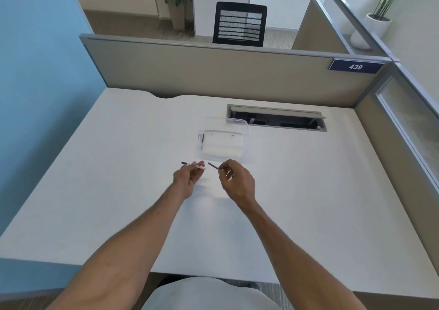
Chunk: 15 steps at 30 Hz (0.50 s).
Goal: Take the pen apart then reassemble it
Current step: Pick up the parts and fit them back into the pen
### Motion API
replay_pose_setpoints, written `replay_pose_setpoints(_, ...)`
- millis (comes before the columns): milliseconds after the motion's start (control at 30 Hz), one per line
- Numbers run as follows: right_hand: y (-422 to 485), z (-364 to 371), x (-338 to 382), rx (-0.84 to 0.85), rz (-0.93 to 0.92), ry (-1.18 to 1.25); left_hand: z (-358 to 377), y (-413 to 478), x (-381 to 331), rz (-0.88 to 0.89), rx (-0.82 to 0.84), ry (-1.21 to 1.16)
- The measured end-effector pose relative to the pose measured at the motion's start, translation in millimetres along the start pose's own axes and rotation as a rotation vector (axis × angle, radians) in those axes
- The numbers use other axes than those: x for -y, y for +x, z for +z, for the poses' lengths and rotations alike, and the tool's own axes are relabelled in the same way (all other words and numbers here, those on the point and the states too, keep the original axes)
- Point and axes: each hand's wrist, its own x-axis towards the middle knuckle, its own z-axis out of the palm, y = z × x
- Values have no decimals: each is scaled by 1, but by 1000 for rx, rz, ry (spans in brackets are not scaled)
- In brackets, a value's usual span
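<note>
The pen is in two pieces, held above the white desk [118, 190]. My left hand [186, 179] pinches the white pen barrel [194, 166], whose black end sticks out to the left. My right hand [237, 181] grips a thin dark refill [213, 166] between thumb and forefinger, its free tip pointing left toward the barrel's open end. A small gap separates the two pieces.
A clear plastic box [223, 143] with white contents sits just beyond my hands. Behind it is an open cable slot [276, 118] in the desk. Grey partitions [213, 72] wall the desk at the back and right; a blue wall stands on the left.
</note>
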Motion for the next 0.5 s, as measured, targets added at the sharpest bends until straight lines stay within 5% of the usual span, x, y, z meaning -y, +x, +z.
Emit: replay_pose_setpoints(500,-7,6,0,5,-122,-57,0,3,2,52,-21,41)
